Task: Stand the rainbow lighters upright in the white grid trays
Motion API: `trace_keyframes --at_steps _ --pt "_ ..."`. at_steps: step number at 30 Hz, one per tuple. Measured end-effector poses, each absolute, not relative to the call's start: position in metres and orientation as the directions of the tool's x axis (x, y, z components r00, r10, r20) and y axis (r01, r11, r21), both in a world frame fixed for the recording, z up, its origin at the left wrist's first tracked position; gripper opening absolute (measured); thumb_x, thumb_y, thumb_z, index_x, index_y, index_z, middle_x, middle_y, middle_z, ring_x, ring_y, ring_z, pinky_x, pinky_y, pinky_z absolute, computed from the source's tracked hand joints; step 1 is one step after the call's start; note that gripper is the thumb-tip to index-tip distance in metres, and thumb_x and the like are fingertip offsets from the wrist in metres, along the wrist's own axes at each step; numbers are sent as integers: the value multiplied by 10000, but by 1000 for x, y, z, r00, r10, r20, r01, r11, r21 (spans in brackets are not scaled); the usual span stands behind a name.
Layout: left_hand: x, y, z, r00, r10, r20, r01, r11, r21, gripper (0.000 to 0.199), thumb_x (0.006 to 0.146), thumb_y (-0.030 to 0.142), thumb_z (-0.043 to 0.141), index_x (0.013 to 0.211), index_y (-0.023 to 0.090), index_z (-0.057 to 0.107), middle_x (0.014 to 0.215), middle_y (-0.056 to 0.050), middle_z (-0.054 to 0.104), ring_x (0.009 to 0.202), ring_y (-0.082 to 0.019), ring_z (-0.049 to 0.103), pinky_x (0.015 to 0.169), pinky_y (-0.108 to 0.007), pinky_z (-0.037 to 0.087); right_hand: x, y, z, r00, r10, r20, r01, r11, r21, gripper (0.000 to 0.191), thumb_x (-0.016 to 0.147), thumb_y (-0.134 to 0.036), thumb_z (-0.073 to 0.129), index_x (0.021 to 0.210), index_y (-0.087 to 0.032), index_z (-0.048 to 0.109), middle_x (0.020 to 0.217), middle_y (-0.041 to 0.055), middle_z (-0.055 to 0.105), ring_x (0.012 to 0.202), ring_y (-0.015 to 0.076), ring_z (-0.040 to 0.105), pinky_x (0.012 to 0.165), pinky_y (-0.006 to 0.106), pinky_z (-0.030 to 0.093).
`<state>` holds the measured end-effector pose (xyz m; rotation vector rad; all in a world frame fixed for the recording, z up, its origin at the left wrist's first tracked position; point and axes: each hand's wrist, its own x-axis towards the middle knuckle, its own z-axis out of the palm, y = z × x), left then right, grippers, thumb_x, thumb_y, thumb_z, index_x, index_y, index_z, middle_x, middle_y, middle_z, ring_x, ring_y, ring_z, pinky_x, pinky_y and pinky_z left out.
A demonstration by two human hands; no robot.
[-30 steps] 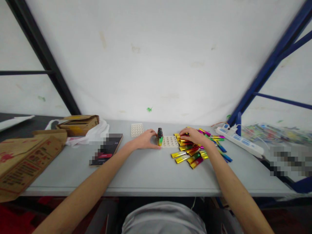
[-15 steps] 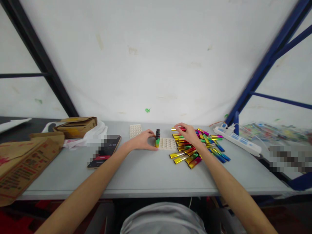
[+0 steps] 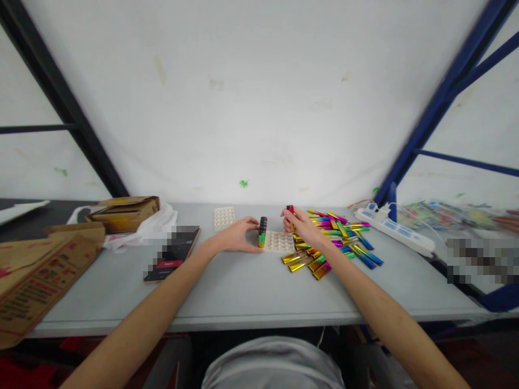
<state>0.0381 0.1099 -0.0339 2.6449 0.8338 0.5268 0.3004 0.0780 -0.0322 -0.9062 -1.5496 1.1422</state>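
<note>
Upright lighters [image 3: 262,233] with black tops and green-yellow bodies stand in a row at the left end of a pale dimpled tray [image 3: 279,242]. My left hand [image 3: 240,234] curves around that row, thumb near its base and fingers near its tops. Above the tray's right end, my right hand [image 3: 297,222] grips a red and gold lighter [image 3: 290,209], held upright. Under and beside my right forearm lies a loose pile of shiny lighters [image 3: 320,263] in gold, pink, green and blue. A second dimpled tray [image 3: 224,218] lies behind my left hand.
A dark boxed item [image 3: 178,252] lies left of my left forearm. Further left are a cardboard box [image 3: 130,214], a white plastic bag [image 3: 164,221] and a brown paper package [image 3: 44,270]. A white power strip [image 3: 399,232] lies at the right. Another person's hand [image 3: 508,220] shows at the far right.
My right hand has moved left from over the pile to the tray's right end, turning its lighter from lying flat to upright. My left hand has stayed at the row.
</note>
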Motion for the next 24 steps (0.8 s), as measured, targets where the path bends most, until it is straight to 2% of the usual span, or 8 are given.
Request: trace_keyframes --at_steps 2,4,7,12,19,24 --pt "38 109 -34 759 599 257 480 -780 401 632 709 564 835 1202 188 714 1312 -115 623 1228 -299 594 1126 -396 436 295 76 -31 -220 945 243 8 251 -968 478 857 -705 602 934 -237 541 605 -101 321 479 95 327 483 229 345" --pt "38 108 -34 756 600 261 480 -780 403 631 710 570 833 1201 192 716 1316 -114 625 1235 -300 592 1127 -394 435 290 75 -31 -170 960 221 53 233 -971 514 844 -750 572 830 -243 489 593 -101 268 465 93 254 445 229 260" --pt "38 108 -33 754 608 250 488 -772 408 640 707 562 836 1213 191 713 1325 -119 623 1235 -308 596 1126 -405 438 287 75 -34 -61 958 281 185 288 -940 559 864 -761 520 692 -242 404 574 -73 307 493 105 291 456 248 251" --pt "39 108 -34 759 600 254 477 -777 411 637 716 563 829 1226 201 709 1346 -116 623 1246 -312 591 1135 -419 431 283 75 -41 85 899 429 415 359 -836 532 862 -645 542 574 -237 358 552 -47 304 549 121 313 509 271 243" --pt "39 108 -34 758 606 242 491 -773 402 652 716 571 828 1238 201 702 1351 -117 626 1252 -314 593 1135 -412 433 278 73 -39 106 886 452 476 353 -805 364 825 -464 479 568 -237 358 557 -43 291 559 129 326 542 281 227" --pt "38 110 -35 758 607 238 493 -773 400 662 717 589 822 1232 191 703 1343 -124 628 1251 -316 595 1135 -411 435 280 75 -39 109 878 466 485 363 -796 409 859 -514 489 583 -232 380 565 -44 310 567 128 334 551 276 236"
